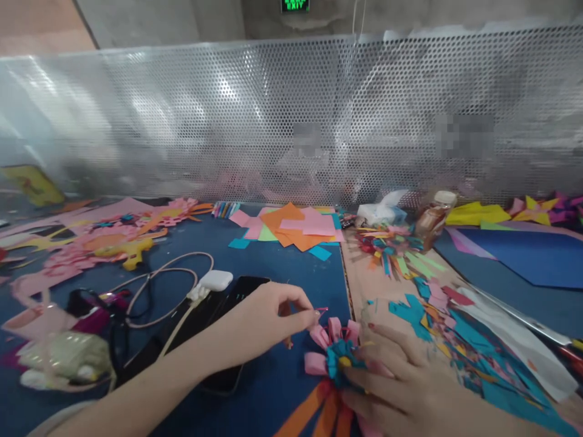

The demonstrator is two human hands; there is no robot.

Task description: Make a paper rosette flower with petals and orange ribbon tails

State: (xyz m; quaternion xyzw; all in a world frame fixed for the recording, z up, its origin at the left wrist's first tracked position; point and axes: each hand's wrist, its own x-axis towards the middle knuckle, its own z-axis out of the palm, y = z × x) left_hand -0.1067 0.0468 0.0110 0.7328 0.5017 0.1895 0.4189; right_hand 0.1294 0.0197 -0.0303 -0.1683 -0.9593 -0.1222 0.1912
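A paper flower with pink loops, a blue fringed middle and a yellow centre lies on the dark blue table, with orange strips below it. My right hand rests on the flower's right side, fingers spread and pressing it down. At its upper left, my left hand pinches a small thin pink piece between thumb and forefinger, just above the pink loops. A black phone lies partly under my left forearm.
Cables and a white charger lie on the left. Coloured paper sheets are at the back. Teal scraps, scissors and a jar are on the right. A perforated metal screen stands behind.
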